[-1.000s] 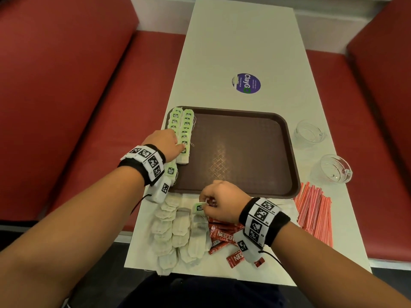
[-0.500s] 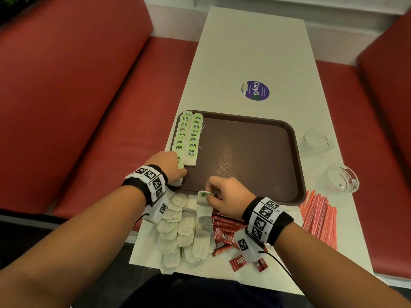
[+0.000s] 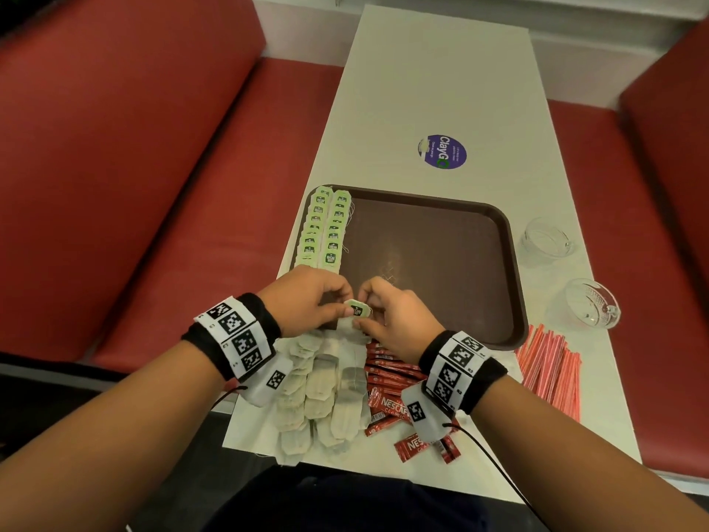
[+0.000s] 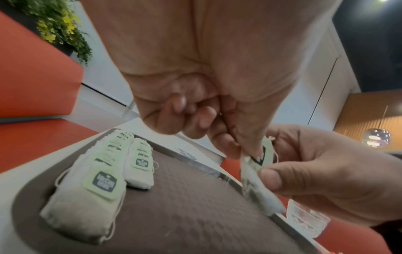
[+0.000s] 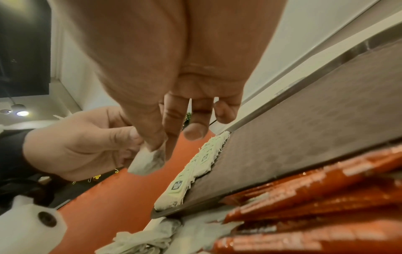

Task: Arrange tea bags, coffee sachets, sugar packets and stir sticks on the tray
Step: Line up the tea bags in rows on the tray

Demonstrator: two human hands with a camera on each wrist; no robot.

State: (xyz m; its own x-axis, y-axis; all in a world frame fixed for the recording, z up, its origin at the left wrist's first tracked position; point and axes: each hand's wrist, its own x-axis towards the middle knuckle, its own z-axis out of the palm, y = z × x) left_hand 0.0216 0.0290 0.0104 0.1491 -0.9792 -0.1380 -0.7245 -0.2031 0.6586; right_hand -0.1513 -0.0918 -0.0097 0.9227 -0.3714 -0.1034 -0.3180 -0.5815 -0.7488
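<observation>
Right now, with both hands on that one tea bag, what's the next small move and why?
Probably carry the tea bag forward and lay it on the tray just right of the two rows of tea bags. Both the left hand and the right hand pinch it at the tray's near edge, and bare tray lies beside those rows.

Head overhead; wrists close, tray (image 3: 510, 286) shared

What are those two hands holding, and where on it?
One white paper tea bag: the left hand pinches its green tag end, the right hand pinches beside it.
</observation>
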